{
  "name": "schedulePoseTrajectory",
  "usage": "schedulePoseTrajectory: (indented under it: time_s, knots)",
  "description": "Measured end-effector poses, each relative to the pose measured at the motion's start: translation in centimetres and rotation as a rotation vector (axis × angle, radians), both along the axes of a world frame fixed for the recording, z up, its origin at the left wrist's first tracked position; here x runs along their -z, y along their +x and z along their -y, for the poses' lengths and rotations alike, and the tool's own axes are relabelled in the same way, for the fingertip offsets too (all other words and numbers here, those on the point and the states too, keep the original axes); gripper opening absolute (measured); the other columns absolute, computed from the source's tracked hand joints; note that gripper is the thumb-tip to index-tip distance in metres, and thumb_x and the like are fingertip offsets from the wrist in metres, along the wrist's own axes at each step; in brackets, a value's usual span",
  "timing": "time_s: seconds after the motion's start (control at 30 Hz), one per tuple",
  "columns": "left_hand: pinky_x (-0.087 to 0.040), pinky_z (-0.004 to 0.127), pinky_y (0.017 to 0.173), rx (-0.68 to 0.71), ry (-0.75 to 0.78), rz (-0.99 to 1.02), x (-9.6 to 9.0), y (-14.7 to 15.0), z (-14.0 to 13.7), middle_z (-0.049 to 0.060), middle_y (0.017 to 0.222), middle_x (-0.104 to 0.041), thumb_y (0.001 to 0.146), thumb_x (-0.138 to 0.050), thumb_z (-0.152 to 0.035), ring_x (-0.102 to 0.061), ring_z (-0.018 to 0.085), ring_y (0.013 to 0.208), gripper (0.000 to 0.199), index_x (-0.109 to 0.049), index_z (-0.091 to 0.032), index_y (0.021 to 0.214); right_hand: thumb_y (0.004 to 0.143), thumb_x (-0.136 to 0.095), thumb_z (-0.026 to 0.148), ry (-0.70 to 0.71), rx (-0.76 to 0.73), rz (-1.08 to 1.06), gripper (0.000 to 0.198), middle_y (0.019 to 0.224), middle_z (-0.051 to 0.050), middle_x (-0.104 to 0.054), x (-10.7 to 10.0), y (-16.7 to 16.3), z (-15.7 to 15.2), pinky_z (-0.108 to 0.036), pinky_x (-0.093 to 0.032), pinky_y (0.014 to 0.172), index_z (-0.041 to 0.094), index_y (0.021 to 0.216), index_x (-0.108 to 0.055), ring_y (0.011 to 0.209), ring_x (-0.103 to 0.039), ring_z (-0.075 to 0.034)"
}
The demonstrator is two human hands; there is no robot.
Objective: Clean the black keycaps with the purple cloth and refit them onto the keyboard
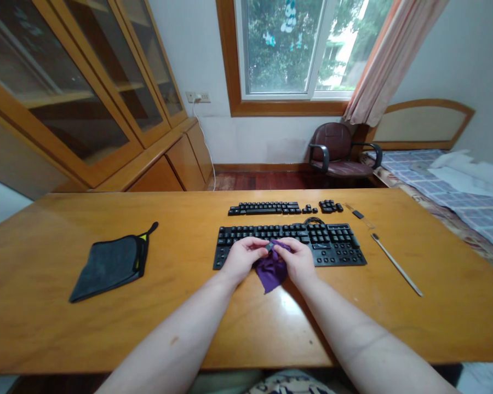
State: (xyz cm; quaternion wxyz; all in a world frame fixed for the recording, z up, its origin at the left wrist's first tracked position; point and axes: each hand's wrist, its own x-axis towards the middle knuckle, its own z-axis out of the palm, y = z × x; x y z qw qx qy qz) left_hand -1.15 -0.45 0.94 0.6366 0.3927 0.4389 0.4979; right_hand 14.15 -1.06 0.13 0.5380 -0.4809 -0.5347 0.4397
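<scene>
My left hand (246, 256) pinches a small dark keycap (270, 247) between thumb and fingers. Beside it, my right hand (296, 259) grips a purple cloth (271, 273) and presses it against the keycap. The cloth's loose end hangs down between the hands. Both hands are over the front of a black keyboard (337, 246), hiding part of its middle. Some of its keys are off, mostly along the lower rows and at the right. Behind the keyboard, loose black keycaps (267, 208) lie set out in rows.
A folded dark grey cloth (113, 265) with a loop lies at the left of the wooden table (181, 328). On the right are a thin rod with a dark tip (396, 265) and a wire keycap puller (357, 214). A chair (339, 150) stands beyond the table.
</scene>
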Motion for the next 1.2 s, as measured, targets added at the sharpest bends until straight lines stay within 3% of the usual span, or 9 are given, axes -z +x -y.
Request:
schedulePoseTrajectory:
  time_s: [0.17, 0.27, 0.4, 0.67, 0.87, 1.03, 1.2]
  knots:
    - [-0.049, 0.023, 0.063, -0.022, 0.016, 0.006, 0.1, 0.0, -0.1, 0.002, 0.070, -0.070, 0.051, -0.081, -0.023, -0.061, 0.010, 0.060, 0.026, -0.070, -0.015, 0.074, 0.066, -0.072, 0.029, 0.070, -0.020, -0.006, 0.022, 0.087, -0.004, -0.067, 0.7, -0.5, 0.0, -0.034, -0.048, 0.078, 0.022, 0.087, -0.069, 0.083, -0.062, -0.020]
    - [-0.049, 0.023, 0.063, -0.008, 0.012, 0.006, 0.2, -0.1, 0.0, 0.002, 0.070, -0.070, 0.052, -0.080, -0.023, -0.062, 0.011, 0.061, 0.026, -0.071, -0.015, 0.075, 0.064, -0.073, 0.026, 0.084, -0.020, 0.003, 0.019, 0.085, -0.003, -0.066, 0.7, -0.5, 0.0, -0.033, -0.047, 0.077, 0.022, 0.082, -0.069, 0.081, -0.061, -0.019]
    - [-0.051, 0.028, 0.069, 0.008, -0.015, 0.023, 0.2, -0.1, 0.1, 0.003, 0.073, -0.071, 0.051, -0.081, -0.025, -0.064, 0.014, 0.065, 0.030, -0.071, -0.015, 0.078, 0.068, -0.070, 0.029, 0.041, 0.000, 0.008, 0.011, 0.079, -0.004, -0.067, 0.4, -0.1, -0.1, -0.032, -0.047, 0.073, 0.020, 0.075, -0.070, 0.076, -0.061, -0.019]
    - [-0.050, 0.033, 0.080, 0.003, 0.082, -0.013, 0.3, 0.0, -0.1, 0.005, 0.082, -0.071, 0.055, -0.079, -0.020, -0.065, 0.016, 0.076, 0.033, -0.069, -0.014, 0.085, 0.066, -0.070, 0.037, -0.133, 0.041, -0.117, 0.025, 0.072, -0.003, -0.068, 0.3, -0.6, -0.2, -0.028, -0.047, 0.059, 0.018, 0.081, -0.069, 0.062, -0.060, -0.016]
    - [-0.048, 0.033, 0.086, -0.017, 0.143, -0.008, 0.4, 0.2, -0.1, 0.005, 0.093, -0.069, 0.057, -0.073, -0.009, -0.063, 0.016, 0.087, 0.040, -0.066, -0.016, 0.096, 0.062, -0.074, 0.031, -0.148, 0.048, -0.202, 0.027, 0.083, -0.003, -0.070, 0.1, -0.9, -0.2, -0.032, -0.049, 0.073, 0.020, 0.085, -0.068, 0.077, -0.063, -0.020]
    - [-0.048, 0.033, 0.087, -0.025, 0.162, -0.084, 0.5, 0.1, -0.1, 0.006, 0.096, -0.067, 0.060, -0.068, -0.008, -0.061, 0.016, 0.089, 0.046, -0.064, -0.016, 0.105, 0.061, -0.074, 0.027, -0.170, -0.023, -0.296, 0.036, 0.091, -0.004, -0.068, 0.2, -1.0, -0.2, -0.029, -0.050, 0.065, 0.020, 0.095, -0.064, 0.080, -0.063, -0.019]
    - [-0.048, 0.035, 0.089, -0.024, 0.204, -0.130, 1.0, -0.1, -0.3, 0.007, 0.099, -0.066, 0.061, -0.068, -0.011, -0.061, 0.018, 0.092, 0.042, -0.065, -0.016, 0.103, 0.054, -0.077, 0.020, -0.171, -0.043, -0.340, 0.043, 0.085, -0.002, -0.067, 0.3, -1.3, -0.2, -0.027, -0.049, 0.063, 0.021, 0.094, -0.062, 0.076, -0.062, -0.017]
